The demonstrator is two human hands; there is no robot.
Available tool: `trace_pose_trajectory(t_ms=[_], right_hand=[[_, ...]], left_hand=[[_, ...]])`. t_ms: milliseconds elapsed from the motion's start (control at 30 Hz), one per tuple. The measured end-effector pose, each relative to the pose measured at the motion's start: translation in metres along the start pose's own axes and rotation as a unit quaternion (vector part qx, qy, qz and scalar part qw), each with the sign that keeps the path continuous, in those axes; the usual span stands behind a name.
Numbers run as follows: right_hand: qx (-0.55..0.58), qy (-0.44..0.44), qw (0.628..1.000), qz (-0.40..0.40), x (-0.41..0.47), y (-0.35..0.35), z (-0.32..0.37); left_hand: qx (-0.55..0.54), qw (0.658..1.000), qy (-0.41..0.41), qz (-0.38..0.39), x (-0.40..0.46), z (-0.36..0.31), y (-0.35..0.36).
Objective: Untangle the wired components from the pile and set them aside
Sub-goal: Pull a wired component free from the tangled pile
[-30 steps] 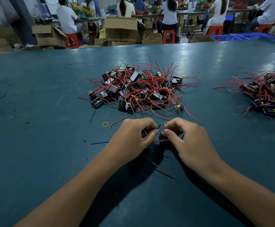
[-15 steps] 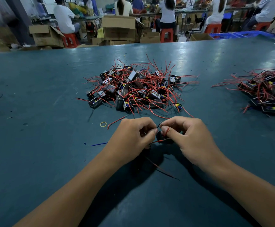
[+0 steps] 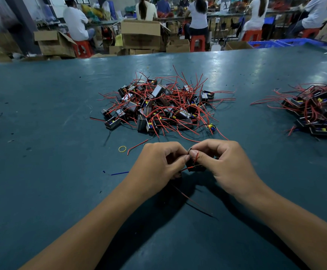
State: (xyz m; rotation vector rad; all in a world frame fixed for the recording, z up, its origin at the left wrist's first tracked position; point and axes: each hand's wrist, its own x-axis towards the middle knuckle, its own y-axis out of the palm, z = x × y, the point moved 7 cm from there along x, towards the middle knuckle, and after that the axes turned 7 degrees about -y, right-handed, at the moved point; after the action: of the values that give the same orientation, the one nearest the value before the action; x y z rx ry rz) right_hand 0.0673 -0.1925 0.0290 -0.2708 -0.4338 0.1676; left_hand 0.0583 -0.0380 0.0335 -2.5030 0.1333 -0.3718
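A tangled pile [image 3: 162,106] of small black box components with red wires lies in the middle of the green table [image 3: 41,114]. Just in front of it, my left hand [image 3: 156,164] and my right hand [image 3: 225,162] meet over one small black wired component [image 3: 195,167]. Both hands pinch it and its red wire between thumb and fingertips. Its wires trail down toward me under my hands. A second group of wired components [image 3: 318,112] lies at the right edge of the table.
A yellow rubber band [image 3: 122,148], a loose red wire [image 3: 137,146] and a blue wire scrap [image 3: 119,173] lie left of my hands. Beyond the table's far edge stand cardboard boxes [image 3: 141,35], red stools and seated people.
My hands have lifted the component slightly and turned it. A red wire now loops over my right thumb.
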Motion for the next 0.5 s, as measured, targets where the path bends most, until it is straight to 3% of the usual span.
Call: trace_pose_trajectory(t_ms=[500], right_hand=[[0.003,-0.005,1.0,-0.008,0.0008,-0.0015,0.0012]], left_hand=[[0.008,1.0,0.002,-0.009,-0.001,-0.003,-0.0013]])
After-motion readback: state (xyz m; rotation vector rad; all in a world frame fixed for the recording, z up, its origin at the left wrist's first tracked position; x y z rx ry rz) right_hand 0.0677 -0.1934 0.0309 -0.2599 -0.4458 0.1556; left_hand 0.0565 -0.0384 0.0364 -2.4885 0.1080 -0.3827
